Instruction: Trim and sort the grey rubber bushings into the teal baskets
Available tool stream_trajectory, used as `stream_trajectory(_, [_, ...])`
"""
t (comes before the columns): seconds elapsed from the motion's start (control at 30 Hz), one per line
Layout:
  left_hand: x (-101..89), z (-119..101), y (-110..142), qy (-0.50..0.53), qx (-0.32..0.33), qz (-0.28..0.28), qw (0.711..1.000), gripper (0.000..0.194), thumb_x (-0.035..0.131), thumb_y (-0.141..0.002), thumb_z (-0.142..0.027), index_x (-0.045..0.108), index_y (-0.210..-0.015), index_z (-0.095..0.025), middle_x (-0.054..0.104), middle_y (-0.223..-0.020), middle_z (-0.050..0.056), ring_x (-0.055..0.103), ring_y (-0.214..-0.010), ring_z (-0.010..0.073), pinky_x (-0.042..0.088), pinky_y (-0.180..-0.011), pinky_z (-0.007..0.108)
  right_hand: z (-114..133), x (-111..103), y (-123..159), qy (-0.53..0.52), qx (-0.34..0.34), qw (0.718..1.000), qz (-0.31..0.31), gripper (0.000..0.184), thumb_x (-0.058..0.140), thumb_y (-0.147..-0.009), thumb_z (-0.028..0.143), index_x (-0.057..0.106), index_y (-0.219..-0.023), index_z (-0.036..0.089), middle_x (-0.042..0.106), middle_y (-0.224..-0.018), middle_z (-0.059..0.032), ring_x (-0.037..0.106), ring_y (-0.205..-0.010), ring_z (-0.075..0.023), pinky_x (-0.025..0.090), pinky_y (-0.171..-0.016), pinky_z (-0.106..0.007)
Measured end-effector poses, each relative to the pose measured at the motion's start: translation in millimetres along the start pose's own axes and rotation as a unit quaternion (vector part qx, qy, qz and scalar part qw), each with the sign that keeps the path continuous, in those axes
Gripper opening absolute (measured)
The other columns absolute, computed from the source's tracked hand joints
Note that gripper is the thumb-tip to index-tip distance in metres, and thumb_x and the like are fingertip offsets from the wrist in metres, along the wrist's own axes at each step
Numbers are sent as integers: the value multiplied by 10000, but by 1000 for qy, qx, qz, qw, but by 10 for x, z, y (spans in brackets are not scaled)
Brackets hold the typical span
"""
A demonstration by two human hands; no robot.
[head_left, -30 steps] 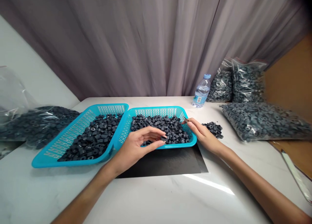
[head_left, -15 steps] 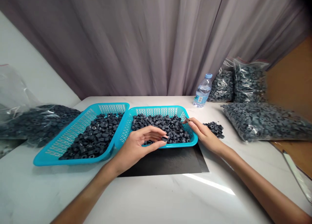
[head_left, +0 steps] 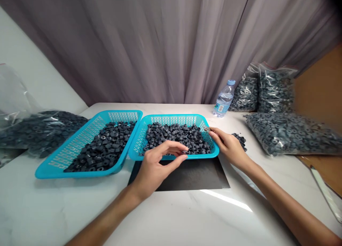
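Observation:
My left hand point(head_left: 162, 164) is in front of the right-hand blue plastic basket point(head_left: 173, 157), thumb and forefinger nearly closed on a small dark grey part, mostly hidden by the fingertips. Many dark grey ring-shaped parts point(head_left: 176, 132) fill that basket. At its right rim, my right hand point(head_left: 227, 144) grips a slim metal tool point(head_left: 206, 128) that looks like tweezers, its tip pointing left over the basket. Beside it, a second blue basket point(head_left: 53, 171) holds more of these parts point(head_left: 98, 153). A small pile of parts point(head_left: 242, 141) lies partly behind my right hand.
A black sheet point(head_left: 192, 178) lies under the right-hand basket. Bags of parts stand at the back right point(head_left: 276, 91), lie at the right point(head_left: 291, 133) and at the left point(head_left: 56, 128). A water bottle point(head_left: 223, 100) stands near the grey curtain point(head_left: 160, 46).
My left hand has shifted slightly right, and the part in its fingertips shows less. My right hand with the metal tool has moved a little right. The view has shifted slightly.

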State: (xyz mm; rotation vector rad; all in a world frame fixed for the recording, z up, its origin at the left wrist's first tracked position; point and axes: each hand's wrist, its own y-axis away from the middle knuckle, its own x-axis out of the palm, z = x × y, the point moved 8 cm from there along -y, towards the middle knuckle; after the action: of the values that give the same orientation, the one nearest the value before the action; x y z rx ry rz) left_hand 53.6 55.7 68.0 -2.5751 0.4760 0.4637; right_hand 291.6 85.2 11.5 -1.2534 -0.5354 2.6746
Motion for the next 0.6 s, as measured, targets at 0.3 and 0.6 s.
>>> stream_trajectory(0.3, [171, 144, 74, 114, -62, -2, 992, 155, 770, -860, -258, 725, -996, -200, 783, -1012, 31, 743, -982, 188, 607, -956, 313, 297, -317, 127, -96, 7, 986, -137, 470, 392, -1041, 528, 652, -1221, 179, 651, -803, -49, 549, -648, -193, 430, -630, -307])
stream_trajectory(0.6, [82, 176, 29, 168, -81, -39, 982, 199, 812, -811, -245, 748, -992, -193, 796, -1011, 38, 761, -970, 211, 633, -956, 347, 754, -34, 275, -184, -52, 979, 74, 459, 380, -1055, 508, 737, -1181, 247, 737, -938, -50, 680, -819, -226, 537, -770, -320])
